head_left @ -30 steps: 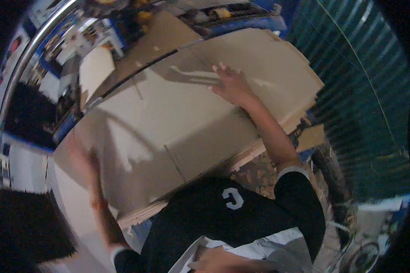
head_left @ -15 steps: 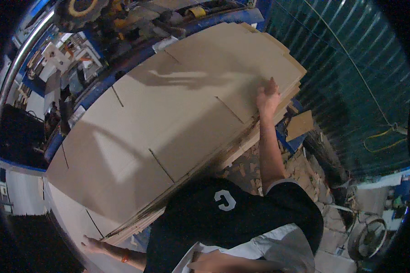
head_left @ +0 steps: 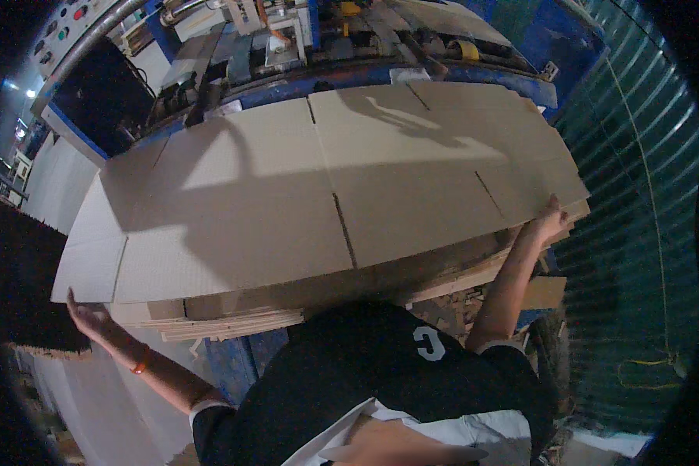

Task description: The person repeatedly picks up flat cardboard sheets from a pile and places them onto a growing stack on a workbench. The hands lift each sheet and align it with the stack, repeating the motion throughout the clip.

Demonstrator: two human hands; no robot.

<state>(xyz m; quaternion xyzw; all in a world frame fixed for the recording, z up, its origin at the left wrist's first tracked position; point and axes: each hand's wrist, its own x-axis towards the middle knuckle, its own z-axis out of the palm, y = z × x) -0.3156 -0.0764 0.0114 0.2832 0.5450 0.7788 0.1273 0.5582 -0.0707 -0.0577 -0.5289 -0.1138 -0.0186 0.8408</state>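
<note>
A large flat cardboard sheet (head_left: 264, 225) with dark slots and fold lines spreads in front of me, its near edge raised above a stack of cardboard sheets (head_left: 241, 325). At the near left corner, my left hand (head_left: 89, 317) is closed on the sheet, thumb on top and the other fingers partly hidden beneath. My right hand (head_left: 551, 222) grips the near edge toward the right end, its thumb also on top. An orange band circles my left wrist.
Behind the sheet stands a blue machine (head_left: 342, 76) with rollers and belts. A control panel with buttons (head_left: 62, 35) is at the far left. Green corrugated metal (head_left: 621, 179) walls the right side. Cardboard scraps (head_left: 450, 311) lie below, by my right forearm.
My view has turned, so the sheet lies more level across it. My right hand, earlier spread over the top, now grips the near edge. The sheet's near edge has lifted off the stack.
</note>
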